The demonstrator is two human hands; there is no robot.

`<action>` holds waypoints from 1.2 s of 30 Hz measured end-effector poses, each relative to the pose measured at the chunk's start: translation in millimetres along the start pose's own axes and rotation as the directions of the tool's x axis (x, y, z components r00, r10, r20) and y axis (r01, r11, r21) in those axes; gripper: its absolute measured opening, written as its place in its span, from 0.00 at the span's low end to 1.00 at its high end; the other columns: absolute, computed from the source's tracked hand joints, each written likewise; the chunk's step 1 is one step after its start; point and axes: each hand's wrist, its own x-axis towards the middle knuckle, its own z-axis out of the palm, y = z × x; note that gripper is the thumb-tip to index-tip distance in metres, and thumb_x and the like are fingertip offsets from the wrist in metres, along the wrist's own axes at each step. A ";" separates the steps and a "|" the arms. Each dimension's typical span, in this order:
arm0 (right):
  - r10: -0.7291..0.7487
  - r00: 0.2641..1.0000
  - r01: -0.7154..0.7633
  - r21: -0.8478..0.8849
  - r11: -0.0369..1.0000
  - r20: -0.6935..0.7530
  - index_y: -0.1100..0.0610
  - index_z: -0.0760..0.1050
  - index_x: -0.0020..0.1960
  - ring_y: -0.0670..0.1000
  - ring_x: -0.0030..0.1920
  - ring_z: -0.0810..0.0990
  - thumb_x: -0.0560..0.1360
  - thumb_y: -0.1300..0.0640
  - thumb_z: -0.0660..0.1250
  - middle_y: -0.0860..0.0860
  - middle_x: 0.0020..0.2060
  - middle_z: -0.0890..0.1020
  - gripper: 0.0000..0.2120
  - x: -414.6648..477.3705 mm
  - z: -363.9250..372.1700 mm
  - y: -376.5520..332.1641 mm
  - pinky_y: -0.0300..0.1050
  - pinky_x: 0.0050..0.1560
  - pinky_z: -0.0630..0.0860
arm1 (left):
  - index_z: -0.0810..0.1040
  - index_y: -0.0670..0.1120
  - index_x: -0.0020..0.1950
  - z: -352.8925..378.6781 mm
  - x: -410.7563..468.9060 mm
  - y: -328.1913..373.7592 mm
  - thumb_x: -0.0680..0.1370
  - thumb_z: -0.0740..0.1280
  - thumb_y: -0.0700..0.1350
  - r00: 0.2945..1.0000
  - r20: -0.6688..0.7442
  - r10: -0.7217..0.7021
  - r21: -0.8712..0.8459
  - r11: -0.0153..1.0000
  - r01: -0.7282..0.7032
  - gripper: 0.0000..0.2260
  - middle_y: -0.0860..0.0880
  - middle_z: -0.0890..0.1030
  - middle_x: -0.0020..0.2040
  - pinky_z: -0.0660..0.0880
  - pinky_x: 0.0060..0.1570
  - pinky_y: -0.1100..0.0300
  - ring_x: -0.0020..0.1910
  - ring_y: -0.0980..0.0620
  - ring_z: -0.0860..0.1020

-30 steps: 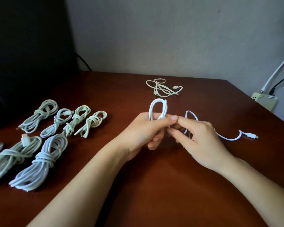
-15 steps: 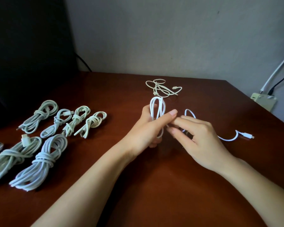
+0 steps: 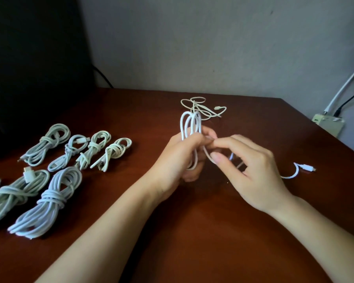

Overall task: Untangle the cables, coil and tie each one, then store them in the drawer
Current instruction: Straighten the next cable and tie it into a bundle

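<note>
Centrally, gripping upright loops of white cable (image 3: 189,123) in curled left hand (image 3: 178,160). Pinching its trailing strand with right hand (image 3: 251,170) just beside, tied bundles (image 3: 49,197) at lower left.

Head view. I can read no text, label, brand or number here. Nothing is legible on the cable (image 3: 190,124) gripped by the left hand (image 3: 179,160) and pinched by the right hand (image 3: 251,174), nor on anything to either side of the grip or beyond it.
</note>
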 end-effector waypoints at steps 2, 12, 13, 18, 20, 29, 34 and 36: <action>0.002 0.998 -0.001 0.011 1.000 -0.066 0.59 0.79 0.49 0.42 0.44 0.73 0.76 0.56 0.62 0.40 0.43 0.75 0.09 2.4 -2.9 -0.9 0.27 0.43 0.69 | 0.77 0.46 0.41 -3.7 0.5 1.4 0.73 0.59 0.43 1.000 0.019 0.017 -0.089 0.996 -0.015 0.08 0.48 0.60 0.28 0.51 0.21 0.68 0.16 0.57 0.55; 0.317 0.920 -0.338 0.055 0.940 0.229 0.45 0.74 0.55 0.37 0.55 0.74 0.79 0.46 0.57 0.39 0.52 0.77 0.09 0.3 1.7 20.7 0.25 0.52 0.65 | 0.61 0.45 0.34 -14.3 -4.3 15.2 0.69 0.54 0.44 0.995 0.105 -0.004 -0.354 0.934 0.041 0.05 0.48 0.66 0.33 0.53 0.22 0.64 0.17 0.57 0.58; 0.331 0.913 -0.351 0.047 0.935 0.239 0.45 0.74 0.52 0.38 0.52 0.75 0.80 0.48 0.59 0.40 0.50 0.78 0.06 0.2 2.4 20.1 0.26 0.50 0.66 | 0.61 0.45 0.33 -14.6 -4.2 15.3 0.68 0.54 0.44 0.995 0.097 -0.025 -0.346 0.936 0.057 0.05 0.48 0.66 0.34 0.52 0.23 0.63 0.17 0.56 0.58; 0.372 0.910 -0.395 0.107 0.912 0.184 0.52 0.71 0.43 0.40 0.34 0.77 0.78 0.55 0.64 0.46 0.33 0.78 0.05 4.1 -3.4 14.1 0.29 0.36 0.67 | 0.63 0.44 0.31 -12.6 0.2 11.8 0.68 0.56 0.42 0.989 -0.082 -0.119 -0.156 0.982 0.105 0.06 0.46 0.68 0.33 0.55 0.23 0.64 0.18 0.53 0.60; 0.343 0.930 -0.355 0.078 0.932 0.130 0.53 0.72 0.41 0.42 0.30 0.72 0.76 0.56 0.67 0.44 0.28 0.72 0.07 4.4 -4.7 12.7 0.29 0.33 0.65 | 0.65 0.44 0.31 -14.0 3.2 6.9 0.74 0.55 0.42 0.975 -0.170 -0.143 -0.046 0.989 0.137 0.11 0.45 0.69 0.32 0.59 0.23 0.63 0.20 0.51 0.62; 0.082 0.989 -0.096 0.116 0.989 0.119 0.53 0.76 0.38 0.45 0.31 0.70 0.71 0.51 0.70 0.45 0.30 0.72 0.07 1.3 -3.7 -3.9 0.27 0.34 0.64 | 0.67 0.44 0.32 -10.3 10.2 -3.1 0.76 0.57 0.41 0.948 -0.226 -0.223 0.205 0.941 0.270 0.12 0.49 0.69 0.23 0.68 0.34 0.55 0.24 0.50 0.68; 0.095 0.982 -0.137 0.264 0.955 0.164 0.49 0.75 0.38 0.47 0.30 0.71 0.70 0.53 0.70 0.48 0.31 0.76 0.05 0.8 -1.8 -10.7 0.30 0.34 0.66 | 0.69 0.41 0.43 -1.8 4.7 -3.8 0.77 0.55 0.37 0.975 -0.097 -0.201 0.280 0.934 0.220 0.05 0.45 0.67 0.29 0.61 0.24 0.64 0.22 0.53 0.64; 0.097 0.981 -0.141 0.282 0.949 0.165 0.48 0.74 0.39 0.47 0.31 0.73 0.70 0.53 0.70 0.47 0.33 0.77 0.05 1.1 -2.1 -11.0 0.31 0.34 0.68 | 0.71 0.42 0.46 -0.4 2.7 -3.2 0.80 0.56 0.41 0.978 -0.053 -0.203 0.294 0.932 0.210 0.06 0.46 0.67 0.31 0.59 0.24 0.64 0.22 0.54 0.63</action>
